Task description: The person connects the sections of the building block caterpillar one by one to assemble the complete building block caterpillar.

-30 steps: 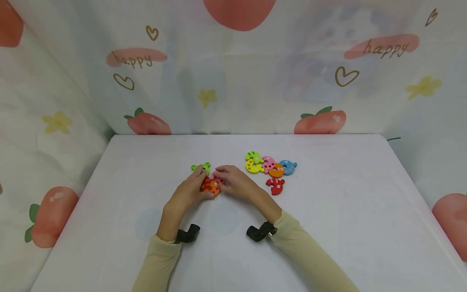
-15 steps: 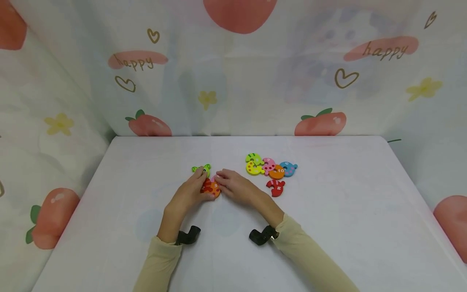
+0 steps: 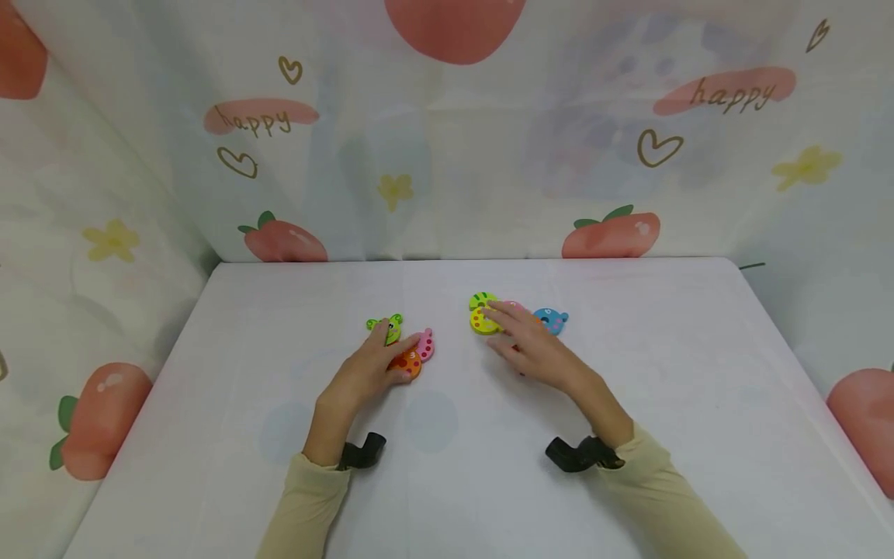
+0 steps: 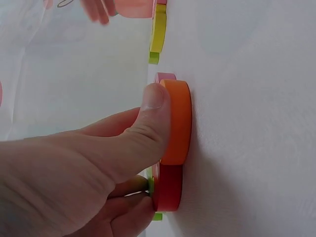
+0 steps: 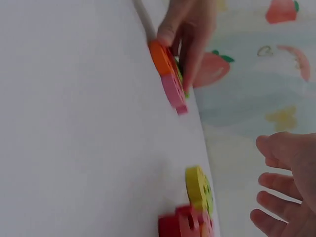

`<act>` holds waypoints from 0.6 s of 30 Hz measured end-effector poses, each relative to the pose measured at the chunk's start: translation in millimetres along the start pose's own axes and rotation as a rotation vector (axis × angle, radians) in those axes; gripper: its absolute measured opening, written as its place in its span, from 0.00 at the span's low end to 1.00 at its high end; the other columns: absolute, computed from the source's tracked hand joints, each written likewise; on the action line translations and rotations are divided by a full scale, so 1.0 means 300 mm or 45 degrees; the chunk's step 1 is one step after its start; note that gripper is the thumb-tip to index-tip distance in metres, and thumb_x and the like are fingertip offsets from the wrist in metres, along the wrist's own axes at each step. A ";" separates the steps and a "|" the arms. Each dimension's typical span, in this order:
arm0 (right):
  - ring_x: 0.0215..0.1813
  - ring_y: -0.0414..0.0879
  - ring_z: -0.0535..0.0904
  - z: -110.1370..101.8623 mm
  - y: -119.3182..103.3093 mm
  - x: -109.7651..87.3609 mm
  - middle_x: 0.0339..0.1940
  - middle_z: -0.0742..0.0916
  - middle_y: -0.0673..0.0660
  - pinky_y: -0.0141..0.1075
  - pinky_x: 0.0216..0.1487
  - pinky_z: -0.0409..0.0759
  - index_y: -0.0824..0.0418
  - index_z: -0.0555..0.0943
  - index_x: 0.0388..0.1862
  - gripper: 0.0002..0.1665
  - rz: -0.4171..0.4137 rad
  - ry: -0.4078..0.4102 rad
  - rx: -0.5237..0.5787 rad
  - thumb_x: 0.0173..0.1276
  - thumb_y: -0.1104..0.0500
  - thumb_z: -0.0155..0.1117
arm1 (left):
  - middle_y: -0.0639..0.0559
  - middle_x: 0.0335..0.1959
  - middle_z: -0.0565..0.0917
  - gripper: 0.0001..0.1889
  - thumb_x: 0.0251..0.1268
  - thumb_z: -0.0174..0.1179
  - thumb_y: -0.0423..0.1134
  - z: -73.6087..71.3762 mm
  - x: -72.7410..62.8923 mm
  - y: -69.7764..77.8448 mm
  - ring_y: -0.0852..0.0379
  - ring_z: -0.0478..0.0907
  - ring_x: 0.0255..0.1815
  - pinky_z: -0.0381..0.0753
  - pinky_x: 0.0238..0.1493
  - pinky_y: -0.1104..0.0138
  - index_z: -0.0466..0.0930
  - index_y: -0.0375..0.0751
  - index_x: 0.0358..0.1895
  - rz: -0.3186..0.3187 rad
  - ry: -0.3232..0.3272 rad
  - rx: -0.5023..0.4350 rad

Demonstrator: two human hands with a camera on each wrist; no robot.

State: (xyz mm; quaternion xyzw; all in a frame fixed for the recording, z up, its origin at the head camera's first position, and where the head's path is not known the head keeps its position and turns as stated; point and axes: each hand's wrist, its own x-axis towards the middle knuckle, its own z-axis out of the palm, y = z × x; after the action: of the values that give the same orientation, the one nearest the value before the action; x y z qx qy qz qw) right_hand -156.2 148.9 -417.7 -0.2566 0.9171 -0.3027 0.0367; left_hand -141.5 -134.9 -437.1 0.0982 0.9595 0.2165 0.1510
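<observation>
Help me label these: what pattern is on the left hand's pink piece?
The pink piece has darker dots, clearest in the head view.

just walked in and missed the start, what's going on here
A person is handling small toy pieces on a white table. Their left hand holds an orange piece, grouped with a red piece, a pink piece and a green face piece. The right hand hovers, holding nothing, over a separate group, where a yellow piece and a blue piece show.

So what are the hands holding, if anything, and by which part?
The left hand holds the orange piece, thumb at its near edge; the right hand holds nothing.
</observation>
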 end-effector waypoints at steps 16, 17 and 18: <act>0.71 0.64 0.66 -0.102 0.188 -0.090 0.69 0.71 0.68 0.58 0.62 0.73 0.68 0.67 0.69 0.30 0.149 0.136 0.039 0.70 0.61 0.60 | 0.33 0.78 0.51 0.29 0.64 0.63 0.48 -0.004 0.005 0.044 0.38 0.48 0.79 0.67 0.68 0.42 0.70 0.53 0.69 -0.017 0.009 0.056; 0.71 0.64 0.66 -0.095 0.185 -0.076 0.69 0.71 0.68 0.58 0.63 0.73 0.68 0.67 0.69 0.29 0.162 0.118 0.055 0.71 0.62 0.59 | 0.32 0.77 0.52 0.28 0.64 0.62 0.48 -0.002 0.008 0.047 0.37 0.49 0.79 0.69 0.65 0.40 0.71 0.52 0.68 -0.012 0.025 0.074; 0.71 0.64 0.65 -0.088 0.178 -0.059 0.70 0.71 0.68 0.58 0.65 0.72 0.68 0.67 0.69 0.29 0.177 0.100 0.066 0.71 0.61 0.59 | 0.31 0.76 0.54 0.27 0.64 0.62 0.49 -0.001 0.010 0.050 0.36 0.50 0.79 0.71 0.63 0.39 0.71 0.51 0.67 -0.004 0.040 0.096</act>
State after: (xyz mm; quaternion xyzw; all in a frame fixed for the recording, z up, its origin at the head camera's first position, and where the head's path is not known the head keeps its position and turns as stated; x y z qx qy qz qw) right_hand -170.7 208.4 -428.3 -0.1792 0.9253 -0.3329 0.0282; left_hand -142.5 -120.9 -431.0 0.0989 0.9694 0.1814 0.1326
